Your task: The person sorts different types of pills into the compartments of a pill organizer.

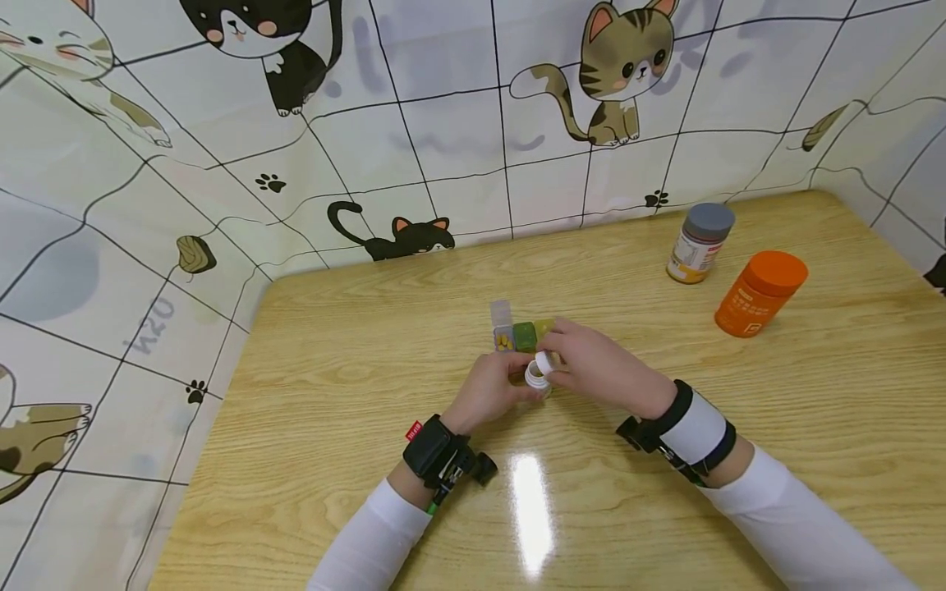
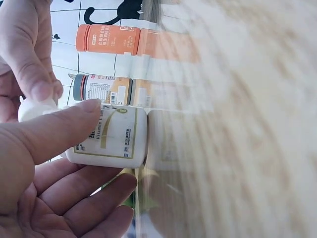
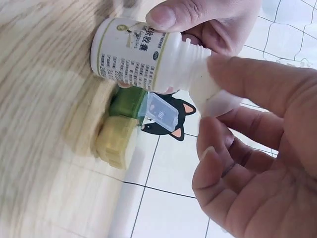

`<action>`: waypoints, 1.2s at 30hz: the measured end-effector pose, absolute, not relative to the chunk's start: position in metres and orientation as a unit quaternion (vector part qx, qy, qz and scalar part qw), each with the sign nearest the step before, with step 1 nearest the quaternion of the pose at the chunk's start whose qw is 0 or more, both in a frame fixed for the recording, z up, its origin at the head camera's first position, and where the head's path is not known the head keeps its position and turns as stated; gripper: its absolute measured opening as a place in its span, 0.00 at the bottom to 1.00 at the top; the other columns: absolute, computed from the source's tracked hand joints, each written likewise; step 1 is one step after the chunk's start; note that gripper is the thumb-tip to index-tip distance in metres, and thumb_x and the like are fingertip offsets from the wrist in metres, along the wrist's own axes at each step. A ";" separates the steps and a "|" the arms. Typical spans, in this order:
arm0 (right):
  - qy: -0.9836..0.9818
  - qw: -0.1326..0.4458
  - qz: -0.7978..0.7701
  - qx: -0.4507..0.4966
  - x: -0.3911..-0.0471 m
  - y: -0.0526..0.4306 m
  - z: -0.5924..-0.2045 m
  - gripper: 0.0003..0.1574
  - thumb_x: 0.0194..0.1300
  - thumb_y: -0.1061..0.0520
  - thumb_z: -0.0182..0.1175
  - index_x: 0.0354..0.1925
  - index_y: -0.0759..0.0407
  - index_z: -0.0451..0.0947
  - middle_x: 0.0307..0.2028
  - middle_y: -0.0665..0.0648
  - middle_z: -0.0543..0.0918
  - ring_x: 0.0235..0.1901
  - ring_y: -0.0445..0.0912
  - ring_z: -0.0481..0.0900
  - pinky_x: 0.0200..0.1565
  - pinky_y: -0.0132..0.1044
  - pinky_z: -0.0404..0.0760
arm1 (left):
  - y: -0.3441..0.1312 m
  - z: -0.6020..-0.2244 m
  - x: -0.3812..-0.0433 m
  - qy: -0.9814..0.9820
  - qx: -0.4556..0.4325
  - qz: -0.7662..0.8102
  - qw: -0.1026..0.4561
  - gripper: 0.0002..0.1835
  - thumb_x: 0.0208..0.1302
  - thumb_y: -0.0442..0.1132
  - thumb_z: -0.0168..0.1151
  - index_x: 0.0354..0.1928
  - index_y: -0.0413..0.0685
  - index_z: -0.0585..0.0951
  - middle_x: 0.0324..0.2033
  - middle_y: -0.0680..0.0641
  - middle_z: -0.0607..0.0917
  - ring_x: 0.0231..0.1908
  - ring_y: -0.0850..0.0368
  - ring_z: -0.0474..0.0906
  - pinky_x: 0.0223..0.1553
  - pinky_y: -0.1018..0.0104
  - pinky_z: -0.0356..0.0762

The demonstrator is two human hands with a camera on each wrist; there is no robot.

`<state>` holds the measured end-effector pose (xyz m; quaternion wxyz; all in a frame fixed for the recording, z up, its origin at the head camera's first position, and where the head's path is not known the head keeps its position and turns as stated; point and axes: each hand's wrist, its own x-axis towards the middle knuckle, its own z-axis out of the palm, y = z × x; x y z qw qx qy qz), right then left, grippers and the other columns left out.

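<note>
My left hand (image 1: 488, 390) holds a small white vitamin bottle (image 2: 131, 139) that stands upright on the table, thumb on one side and fingers on the other. At the bottle's threaded neck, my right hand (image 1: 602, 369) pinches a white cap (image 1: 545, 362) between thumb and fingers. The cap is tilted at the mouth, leaving part of the opening visible from above. Just behind the hands lies a pill organizer (image 1: 525, 336) with purple, green and yellow compartments. Its purple lid (image 1: 501, 313) is up, and yellow capsules (image 1: 504, 340) lie inside that compartment. The right hand partly hides the yellow one.
An orange jar (image 1: 761, 294) and a grey-lidded bottle (image 1: 700, 244) stand at the back right of the wooden table (image 1: 355, 369). A cat-patterned sheet (image 1: 443, 123) hangs along the back and left edges.
</note>
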<state>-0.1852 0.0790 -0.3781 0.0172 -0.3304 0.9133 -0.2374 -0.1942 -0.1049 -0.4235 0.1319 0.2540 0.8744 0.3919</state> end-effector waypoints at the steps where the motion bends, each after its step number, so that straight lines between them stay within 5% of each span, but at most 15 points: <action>1: 0.911 0.022 -0.245 -0.331 -0.185 0.079 -0.378 0.14 0.54 0.61 0.66 0.40 0.64 0.77 0.33 0.55 0.72 0.29 0.42 0.69 0.30 0.33 0.74 | -0.105 -0.424 -0.194 0.874 0.256 0.391 0.131 0.18 0.51 0.36 0.69 0.47 0.48 0.81 0.44 0.51 0.82 0.46 0.65 0.73 0.47 0.70 0.71; 20: 0.906 0.044 -0.224 -0.356 -0.191 0.066 -0.380 0.12 0.53 0.62 0.67 0.34 0.59 0.73 0.29 0.52 0.72 0.28 0.42 0.69 0.29 0.34 0.72 | -0.105 -0.421 -0.195 0.873 0.265 0.391 0.123 0.14 0.51 0.34 0.69 0.42 0.46 0.82 0.42 0.50 0.83 0.44 0.66 0.73 0.45 0.71 0.71; 28: 0.929 -0.005 -0.187 -0.321 -0.186 0.063 -0.386 0.16 0.51 0.55 0.69 0.28 0.59 0.70 0.23 0.51 0.71 0.22 0.42 0.68 0.23 0.34 0.71 | -0.104 -0.421 -0.196 0.869 0.272 0.396 0.122 0.13 0.51 0.35 0.69 0.42 0.47 0.82 0.41 0.51 0.83 0.43 0.66 0.73 0.44 0.72 0.71; 36: 0.957 -0.087 -0.166 -0.219 -0.176 0.054 -0.405 0.26 0.55 0.39 0.63 0.23 0.59 0.68 0.13 0.51 0.66 0.12 0.43 0.66 0.11 0.37 0.65 | -0.103 -0.423 -0.197 0.882 0.271 0.371 0.104 0.11 0.50 0.34 0.69 0.38 0.48 0.83 0.32 0.53 0.83 0.29 0.63 0.71 0.30 0.74 0.70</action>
